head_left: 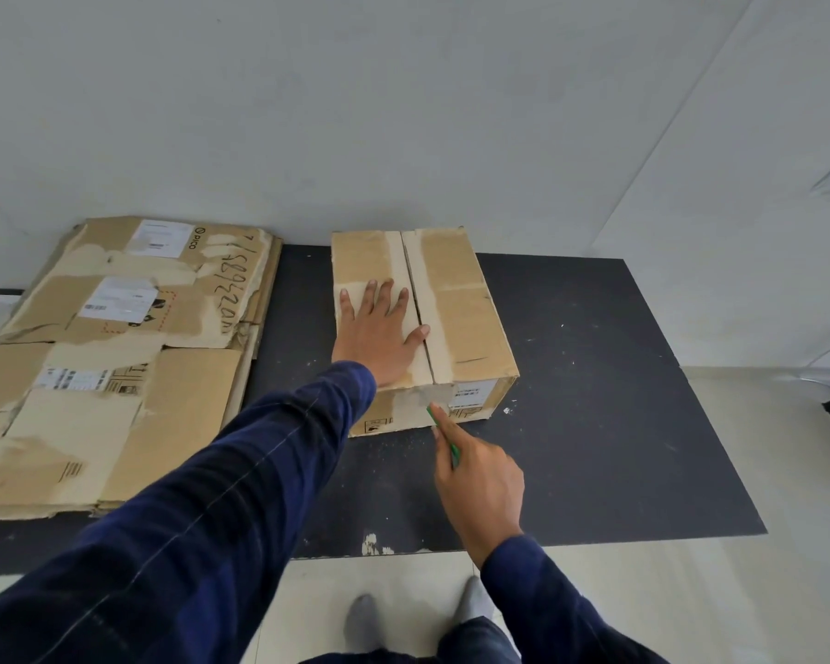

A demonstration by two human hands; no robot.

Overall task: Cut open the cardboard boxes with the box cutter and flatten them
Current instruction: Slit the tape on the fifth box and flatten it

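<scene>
A black mat [595,376] lies on the pale floor [691,591] against the white wall [403,112], flecked with white scraps [507,411]. My grey socks [363,615] stand on the floor just off its near edge.

A closed, taped brown cardboard box [456,299] lies under the flat left fingers [386,299], a green box cutter [454,453] in the right fingers [444,424] meets its near end, and flattened boxes [116,357] lie far left.

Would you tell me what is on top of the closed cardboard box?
The left hand rests flat on the cardboard box beside its seam. Its palm covers the cardboard beneath.
</scene>
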